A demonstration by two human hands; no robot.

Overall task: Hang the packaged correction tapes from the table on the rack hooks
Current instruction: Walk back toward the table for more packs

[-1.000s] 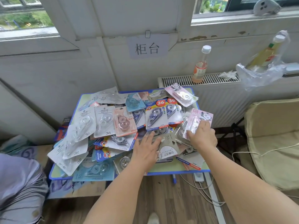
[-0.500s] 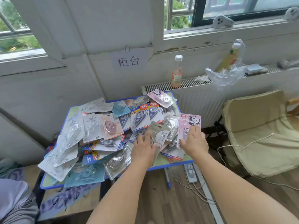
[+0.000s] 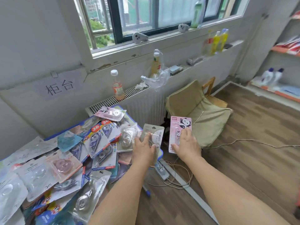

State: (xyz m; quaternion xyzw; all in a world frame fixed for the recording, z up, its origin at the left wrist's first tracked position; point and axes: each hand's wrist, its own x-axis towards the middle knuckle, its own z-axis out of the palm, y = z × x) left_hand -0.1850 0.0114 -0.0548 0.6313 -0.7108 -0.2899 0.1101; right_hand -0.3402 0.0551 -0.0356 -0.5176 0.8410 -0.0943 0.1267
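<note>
My left hand (image 3: 143, 148) holds a grey-green correction tape pack (image 3: 153, 133) upright, just past the table's right edge. My right hand (image 3: 186, 146) holds a pink panda correction tape pack (image 3: 179, 125) upright, in the air above the floor. Several more correction tape packs (image 3: 95, 140) lie in a loose heap on the small blue-edged table (image 3: 159, 153) at the left. Another pink panda pack (image 3: 110, 113) lies at the heap's far end. No rack hooks are in view.
A white radiator (image 3: 142, 104) with a bottle (image 3: 117, 86) and a plastic bag (image 3: 155, 78) on it runs along the wall. A cushioned chair (image 3: 199, 111) stands right of the table. A power strip (image 3: 161, 170) and cords lie on the wood floor. Shelves (image 3: 279, 51) stand far right.
Both hands have lifted their packs off the heap and moved right, clear of the table. The view has swung right, toward the chair and shelves.
</note>
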